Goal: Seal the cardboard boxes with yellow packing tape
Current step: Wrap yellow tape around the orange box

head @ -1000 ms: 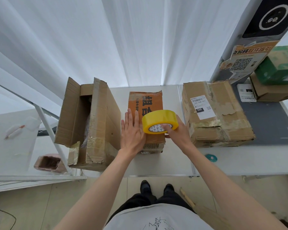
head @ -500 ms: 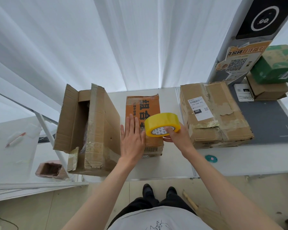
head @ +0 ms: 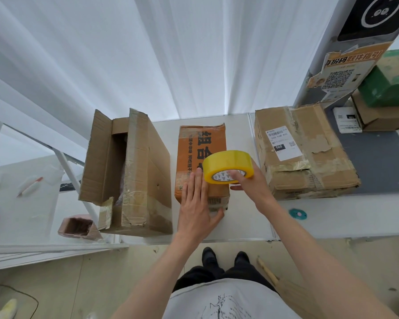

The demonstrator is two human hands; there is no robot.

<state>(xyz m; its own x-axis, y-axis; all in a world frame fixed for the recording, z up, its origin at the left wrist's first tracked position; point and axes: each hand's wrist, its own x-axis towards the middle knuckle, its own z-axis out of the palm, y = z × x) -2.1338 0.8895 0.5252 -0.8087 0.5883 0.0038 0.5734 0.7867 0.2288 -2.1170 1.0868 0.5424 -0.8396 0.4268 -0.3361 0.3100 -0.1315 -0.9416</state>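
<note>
A small orange cardboard box (head: 195,146) with black lettering stands in the middle of the white table (head: 332,217). My left hand (head: 197,204) lies flat on its near top, fingers together, thumb hooked over the near edge. My right hand (head: 251,184) holds a roll of yellow packing tape (head: 228,163) just above the box's right side, a finger through the core. A tall brown box (head: 134,171) with raised flaps stands to the left. A worn, closed brown box (head: 304,153) lies to the right.
A dark mat (head: 378,162) at the right carries a green box (head: 387,86) stacked on a brown one (head: 382,113) and a white label. A small teal disc (head: 297,214) lies near the table's front edge. A pink container (head: 77,226) sits lower left.
My left hand has slid toward the box's near end, its thumb now over the edge. The tape roll has shifted slightly toward the right with my right hand.
</note>
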